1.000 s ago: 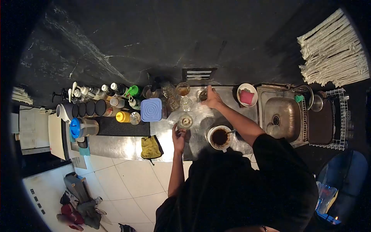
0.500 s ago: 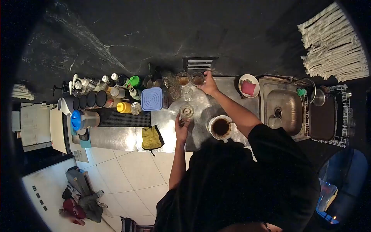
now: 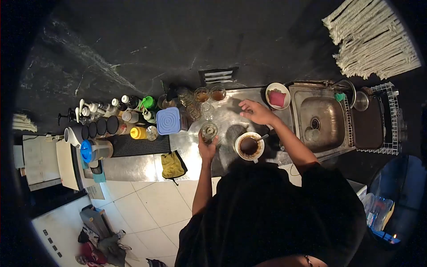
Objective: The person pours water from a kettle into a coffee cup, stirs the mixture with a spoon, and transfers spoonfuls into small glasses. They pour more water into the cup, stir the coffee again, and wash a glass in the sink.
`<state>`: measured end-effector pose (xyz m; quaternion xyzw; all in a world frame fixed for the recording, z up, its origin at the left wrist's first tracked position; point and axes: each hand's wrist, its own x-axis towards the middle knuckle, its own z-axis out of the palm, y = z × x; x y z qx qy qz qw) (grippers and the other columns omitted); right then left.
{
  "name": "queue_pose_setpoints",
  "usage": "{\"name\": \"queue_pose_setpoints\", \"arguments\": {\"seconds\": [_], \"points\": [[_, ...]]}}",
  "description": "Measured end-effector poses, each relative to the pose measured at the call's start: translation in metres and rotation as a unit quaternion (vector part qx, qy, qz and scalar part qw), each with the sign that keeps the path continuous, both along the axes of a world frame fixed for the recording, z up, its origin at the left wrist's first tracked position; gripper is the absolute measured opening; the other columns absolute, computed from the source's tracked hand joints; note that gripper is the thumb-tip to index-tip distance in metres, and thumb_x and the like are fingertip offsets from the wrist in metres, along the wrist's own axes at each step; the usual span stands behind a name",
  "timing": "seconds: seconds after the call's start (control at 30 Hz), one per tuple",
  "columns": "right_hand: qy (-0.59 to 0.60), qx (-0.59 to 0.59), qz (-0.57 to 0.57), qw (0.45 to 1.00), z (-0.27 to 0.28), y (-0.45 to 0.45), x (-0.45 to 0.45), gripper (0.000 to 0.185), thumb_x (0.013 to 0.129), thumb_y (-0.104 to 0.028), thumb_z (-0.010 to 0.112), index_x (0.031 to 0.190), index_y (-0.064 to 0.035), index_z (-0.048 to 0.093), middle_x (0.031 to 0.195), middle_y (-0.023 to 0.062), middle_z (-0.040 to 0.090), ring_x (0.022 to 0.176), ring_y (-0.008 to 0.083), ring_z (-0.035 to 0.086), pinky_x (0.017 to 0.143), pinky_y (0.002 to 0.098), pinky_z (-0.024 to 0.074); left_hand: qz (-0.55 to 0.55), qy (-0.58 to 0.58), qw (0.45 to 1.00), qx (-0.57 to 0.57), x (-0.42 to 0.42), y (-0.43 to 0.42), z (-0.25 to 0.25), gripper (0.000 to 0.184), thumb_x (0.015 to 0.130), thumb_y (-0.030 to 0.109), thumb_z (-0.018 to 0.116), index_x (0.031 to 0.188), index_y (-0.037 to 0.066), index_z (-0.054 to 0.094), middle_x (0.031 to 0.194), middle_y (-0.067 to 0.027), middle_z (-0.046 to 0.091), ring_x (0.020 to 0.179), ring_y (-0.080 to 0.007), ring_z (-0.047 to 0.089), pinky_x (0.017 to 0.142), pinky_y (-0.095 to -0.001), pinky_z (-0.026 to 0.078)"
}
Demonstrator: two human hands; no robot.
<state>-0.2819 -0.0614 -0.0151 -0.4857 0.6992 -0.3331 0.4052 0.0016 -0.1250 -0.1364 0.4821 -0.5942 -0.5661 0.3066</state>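
My left hand (image 3: 207, 150) is wrapped round a clear glass (image 3: 209, 130) near the front of the steel counter; what little is in the glass is hard to make out. My right hand (image 3: 259, 112) hovers over the counter with its fingers apart and nothing in them. Below it stands a white cup (image 3: 239, 149) of dark coffee, a spoon (image 3: 263, 137) leaning in it. Two glasses with brown liquid, a left one (image 3: 202, 94) and a right one (image 3: 218, 93), stand by the wall. Another clear glass (image 3: 207, 111) is just behind the held one.
A white bowl (image 3: 270, 89) with a pink sponge-like item (image 3: 277, 98) sits beside the sink (image 3: 329, 129). To the left are a blue-lidded container (image 3: 169, 121), a yellow bottle (image 3: 138, 132), several pump bottles and a yellow cloth pouch (image 3: 173, 165) at the counter's edge.
My right hand has let go of the right-hand glass by the wall and drawn back to the right. My left hand stays at its glass. The whole view has shifted slightly.
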Motion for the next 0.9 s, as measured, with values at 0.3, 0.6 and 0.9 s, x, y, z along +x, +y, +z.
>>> {"name": "queue_pose_setpoints", "arguments": {"seconds": [0.3, 0.6, 0.9], "points": [[0.072, -0.093, -0.143, 0.983, 0.062, 0.073, 0.029, 0.032, 0.090, -0.017, 0.069, 0.117, -0.0016, 0.062, 0.112, 0.0149, 0.065, 0.103, 0.0276, 0.063, 0.089, 0.0382, 0.0500, 0.013, -0.094, 0.990, -0.105, -0.014, -0.003, 0.006, 0.085, 0.074, 0.027, 0.088, 0.140, 0.001, 0.044, 0.129, -0.0187, 0.054, 0.118, -0.0292, 0.056, 0.100, -0.0393, 0.046], [0.123, -0.203, -0.148, 0.960, 0.132, 0.090, 0.076, 0.027, 0.089, -0.016, 0.067, 0.113, -0.0038, 0.064, 0.105, 0.0167, 0.063, 0.104, 0.0356, 0.060, 0.092, 0.0411, 0.0467, 0.063, 0.072, 0.982, -0.163, -0.018, 0.015, 0.084, 0.069, 0.070, 0.016, 0.086, 0.126, -0.002, 0.050, 0.117, -0.0162, 0.061, 0.108, -0.0264, 0.059, 0.097, -0.0370, 0.046], [0.005, -0.172, -0.044, 0.984, 0.169, 0.117, 0.132, 0.088, 0.077, -0.028, 0.083, 0.147, -0.0063, 0.035, 0.138, 0.0204, 0.048, 0.129, 0.0374, 0.050, 0.104, 0.0445, 0.0442, -0.118, 0.069, 0.944, -0.300, -0.012, 0.072, 0.211, 0.085, 0.057, 0.024, 0.094, 0.126, -0.004, 0.053, 0.114, -0.0126, 0.057, 0.109, -0.0253, 0.058, 0.095, -0.0377, 0.048]]}}
